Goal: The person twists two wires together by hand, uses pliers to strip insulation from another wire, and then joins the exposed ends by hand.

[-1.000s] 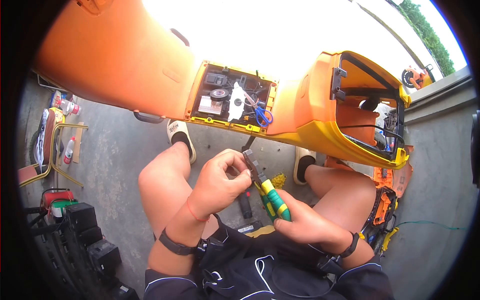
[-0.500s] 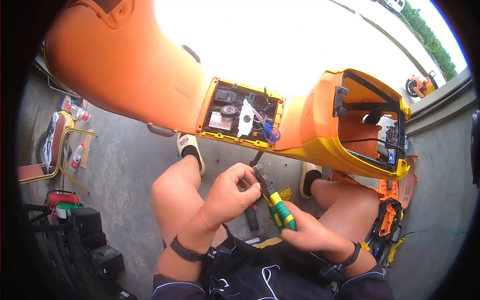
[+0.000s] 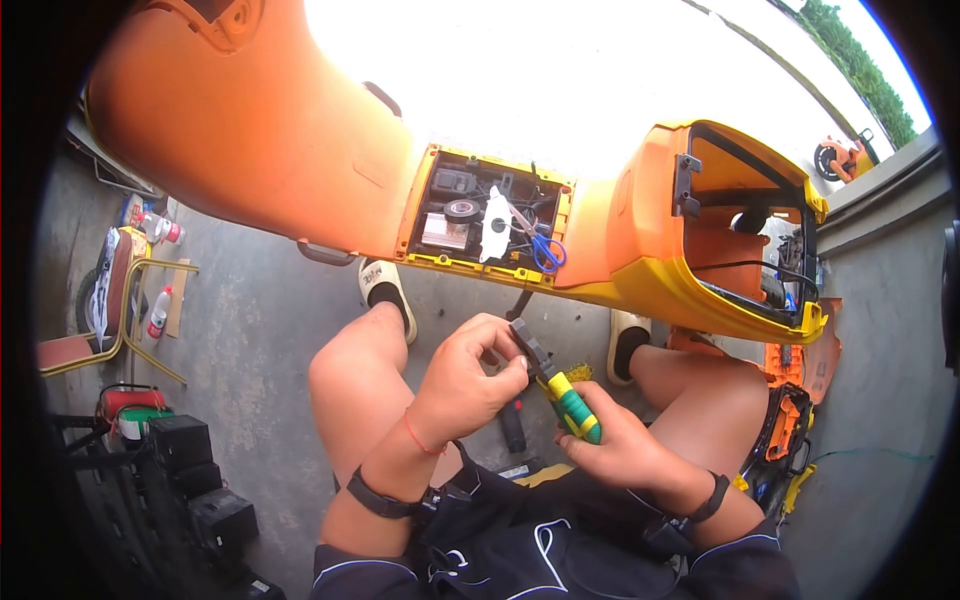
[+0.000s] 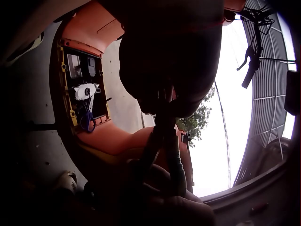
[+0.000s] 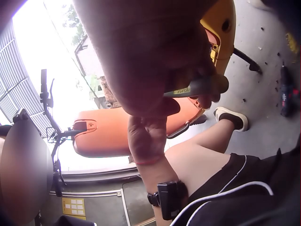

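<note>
My right hand [image 3: 625, 445] grips a pair of pliers [image 3: 574, 405] by their green and yellow handles, the grey head pointing up and left. At that head, the curled thumb and forefinger of my left hand [image 3: 470, 375] pinch something small; I cannot tell what it is, as the fingers hide it. The left wrist view has the left hand [image 4: 171, 61] dark against the light, over the pliers [image 4: 175, 165]. Both hands are between the knees, in front of an orange and yellow scooter body [image 3: 340, 180].
An uncovered compartment [image 3: 430, 262] in the scooter body bears blue-handled scissors [image 3: 547, 252], a roll of black tape [image 3: 461, 211] and a white piece [image 3: 494, 225]. Black box-shaped blocks [image 3: 180, 442] stand at left, near a chair [image 3: 130, 300]. Orange parts [image 3: 790, 410] lie at right.
The pliers' handles have come closer together in my right hand. My left fingers stay at the pliers' head. The head view has shifted, so the hands appear slightly lower and further right.
</note>
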